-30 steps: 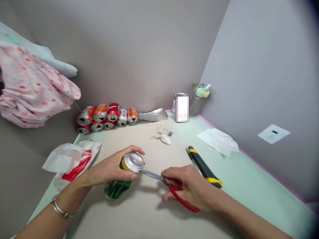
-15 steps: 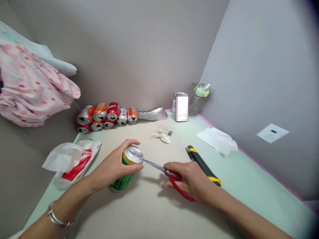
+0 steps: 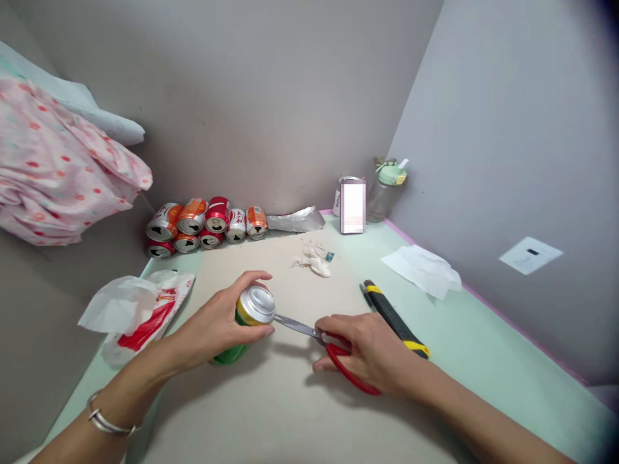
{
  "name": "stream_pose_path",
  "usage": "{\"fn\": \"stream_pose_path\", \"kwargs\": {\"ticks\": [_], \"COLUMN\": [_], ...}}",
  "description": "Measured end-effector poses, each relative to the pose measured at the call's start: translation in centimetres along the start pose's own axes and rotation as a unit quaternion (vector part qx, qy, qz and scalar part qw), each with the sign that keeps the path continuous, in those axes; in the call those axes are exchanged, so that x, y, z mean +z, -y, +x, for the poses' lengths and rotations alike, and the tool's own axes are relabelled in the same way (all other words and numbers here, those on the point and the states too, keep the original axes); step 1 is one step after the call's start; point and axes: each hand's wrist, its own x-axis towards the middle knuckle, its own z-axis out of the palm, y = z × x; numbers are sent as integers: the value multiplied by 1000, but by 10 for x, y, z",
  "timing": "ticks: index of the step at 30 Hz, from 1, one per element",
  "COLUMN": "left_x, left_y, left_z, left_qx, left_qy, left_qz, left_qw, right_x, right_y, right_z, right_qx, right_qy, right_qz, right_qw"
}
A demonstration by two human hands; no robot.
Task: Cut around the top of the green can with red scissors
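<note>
A green and yellow drink can is tilted in my left hand, its silver bottom end facing up towards me. My fingers and thumb wrap round the can near that end. My right hand is closed on the red handles of a pair of scissors. The scissor blades point left and look closed together. Their tip meets the side of the can just below its silver rim; whether it has gone through the metal I cannot tell.
A black and yellow utility knife lies right of my right hand. Crumpled tissue and white paper lie further back. Several drink cans are stacked by the wall near a cut metal sheet, a phone and a bottle. A tissue pack lies left.
The can has tipped a little, so more of its silver end faces me. The scissors' tip has moved slightly down and left, staying against the can's side.
</note>
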Motion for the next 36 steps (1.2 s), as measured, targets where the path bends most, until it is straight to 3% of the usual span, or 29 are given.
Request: {"fn": "stream_pose_path", "kwargs": {"ticks": [7, 11, 16, 24, 30, 36], "left_x": [-8, -10, -4, 0, -3, -6], "left_y": [20, 28, 26, 25, 24, 25], "left_z": [7, 7, 7, 7, 6, 6], "left_qx": [39, 50, 76, 74, 81, 75], "left_qy": [77, 140, 259, 241, 212, 224], "left_qz": [-57, -93, -204, -192, -169, -170], "left_qw": [995, 984, 941, 948, 959, 957], "right_x": [-2, -10, -14, -12, -10, -11], "right_y": [3, 6, 8, 10, 9, 9], "right_z": [-2, -2, -2, -1, -2, -3], "right_qx": [-12, -6, -2, -13, -55, -57], "right_qy": [3, 80, 163, 133, 71, 76], "right_qz": [25, 128, 259, 226, 121, 115], "right_qw": [1000, 989, 952, 965, 989, 989]}}
